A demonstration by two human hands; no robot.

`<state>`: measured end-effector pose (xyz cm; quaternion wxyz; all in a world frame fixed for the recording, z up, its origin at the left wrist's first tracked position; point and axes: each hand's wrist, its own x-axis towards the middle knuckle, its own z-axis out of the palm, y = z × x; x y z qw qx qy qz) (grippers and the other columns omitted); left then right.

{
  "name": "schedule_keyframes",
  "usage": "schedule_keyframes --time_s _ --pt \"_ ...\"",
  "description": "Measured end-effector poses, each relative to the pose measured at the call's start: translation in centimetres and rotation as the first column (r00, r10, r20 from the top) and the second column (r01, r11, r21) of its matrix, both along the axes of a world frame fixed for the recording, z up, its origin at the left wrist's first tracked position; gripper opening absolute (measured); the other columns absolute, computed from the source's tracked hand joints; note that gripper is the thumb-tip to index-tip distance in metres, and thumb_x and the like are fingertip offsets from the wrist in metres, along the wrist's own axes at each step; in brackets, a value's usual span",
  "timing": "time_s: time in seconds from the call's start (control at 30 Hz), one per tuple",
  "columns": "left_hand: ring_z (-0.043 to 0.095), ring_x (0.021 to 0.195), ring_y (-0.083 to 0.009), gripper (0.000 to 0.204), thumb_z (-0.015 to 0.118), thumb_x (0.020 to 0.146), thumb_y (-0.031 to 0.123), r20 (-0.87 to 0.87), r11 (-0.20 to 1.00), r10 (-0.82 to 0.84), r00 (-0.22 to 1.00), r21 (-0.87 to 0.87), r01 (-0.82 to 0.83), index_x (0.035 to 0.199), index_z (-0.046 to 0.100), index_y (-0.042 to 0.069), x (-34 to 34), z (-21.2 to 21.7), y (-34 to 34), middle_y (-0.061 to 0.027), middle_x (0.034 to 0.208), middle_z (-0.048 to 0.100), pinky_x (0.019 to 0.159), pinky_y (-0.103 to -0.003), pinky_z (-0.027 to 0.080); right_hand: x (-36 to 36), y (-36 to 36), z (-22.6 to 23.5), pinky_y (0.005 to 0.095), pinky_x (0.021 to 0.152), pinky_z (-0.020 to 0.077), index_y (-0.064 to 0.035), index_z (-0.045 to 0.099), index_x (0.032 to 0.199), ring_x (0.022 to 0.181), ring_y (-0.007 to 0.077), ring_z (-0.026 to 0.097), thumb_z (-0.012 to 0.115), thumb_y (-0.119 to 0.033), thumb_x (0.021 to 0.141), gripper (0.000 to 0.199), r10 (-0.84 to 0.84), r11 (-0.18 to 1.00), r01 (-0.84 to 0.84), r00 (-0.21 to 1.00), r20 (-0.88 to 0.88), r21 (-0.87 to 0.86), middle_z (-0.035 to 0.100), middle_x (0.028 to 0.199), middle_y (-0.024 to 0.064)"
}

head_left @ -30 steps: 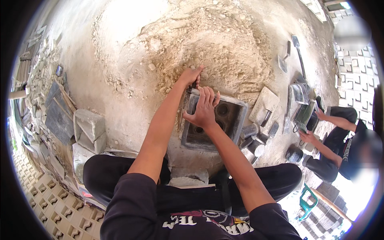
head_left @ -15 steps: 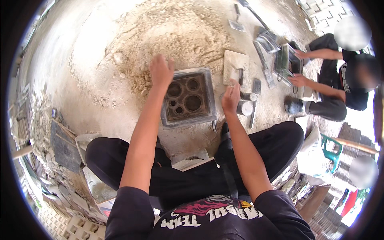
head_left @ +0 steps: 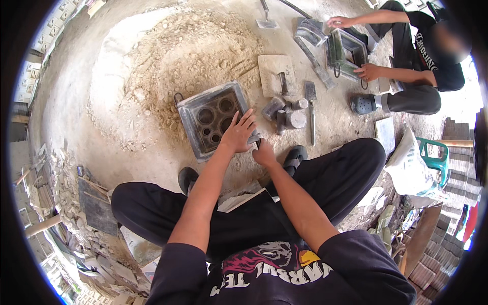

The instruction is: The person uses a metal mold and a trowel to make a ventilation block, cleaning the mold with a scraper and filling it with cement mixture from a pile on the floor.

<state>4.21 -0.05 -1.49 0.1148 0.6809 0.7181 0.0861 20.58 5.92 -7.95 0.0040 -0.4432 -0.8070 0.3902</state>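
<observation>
A square grey mould box (head_left: 189,133) with round holes (head_left: 206,116) of several sizes sits on the ground before me, turned slightly, a wire loop on its far left side. My left hand (head_left: 238,134) lies over its right side with the fingers spread. Close beside it, my right hand (head_left: 264,153) is closed round the dark handle of a small tool (head_left: 255,138) with a grey end; its kind is partly hidden by my hands. To the right stand several short grey cylinders (head_left: 296,120) in a cluster.
A sandy heap (head_left: 168,61) spreads beyond the mould. A square board (head_left: 269,66) bears a handled float (head_left: 283,84); a flat-bladed tool (head_left: 311,101) lies right of it. At the far right a co-worker (head_left: 406,71) handles another mould box (head_left: 341,55). A white sack (head_left: 412,165) leans by a green chair (head_left: 436,157).
My left hand has come back from the sandy heap onto the mould's right side. My right hand has moved from near the cylinders to the mould's near right edge, now gripping the small tool.
</observation>
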Motion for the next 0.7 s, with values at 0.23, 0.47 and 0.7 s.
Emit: schedule_keyframes --time_s 0.23,0.47,0.7 --pt "0.020 0.149 -0.0259 0.067 0.080 0.065 0.025 0.161 0.988 0.110 0.981 0.088 -0.125 0.125 0.054 0.009 1.2 -0.4 0.1 -0.0099 0.144 0.041 0.122 -0.050 0.018 -1.6 -1.7 -1.3 0.0559 0.078 0.0495 0.0042 0.050 0.101 0.089 0.0485 0.063 0.066 -0.013 0.079 0.032 -0.257 0.966 0.254 0.965 0.047 0.054 0.064 0.089 0.0293" --pt "0.026 0.147 -0.0268 0.059 0.080 0.064 0.026 0.151 0.983 0.113 0.982 0.128 -0.133 0.116 0.056 0.010 1.4 0.0 0.7 -0.0094 0.138 0.046 0.122 -0.051 0.019 -0.4 0.5 -2.5 0.0538 0.080 0.0514 0.0053 0.062 0.087 0.087 0.0486 0.065 0.063 -0.009 0.076 0.018 -0.108 0.993 0.109 0.994 0.024 -0.040 0.066 0.085 0.0310" --pt "0.026 0.147 -0.0276 0.056 0.080 0.063 0.026 0.195 0.978 0.121 0.973 0.145 -0.151 0.113 0.056 0.012 1.3 -0.6 0.7 -0.0093 0.138 0.046 0.121 -0.052 0.020 -0.4 0.9 -1.2 0.0529 0.080 0.0519 0.0050 0.063 0.086 0.087 0.0482 0.065 0.064 -0.011 0.076 0.019 -0.077 0.990 0.080 0.997 0.026 -0.116 0.067 0.086 0.0297"
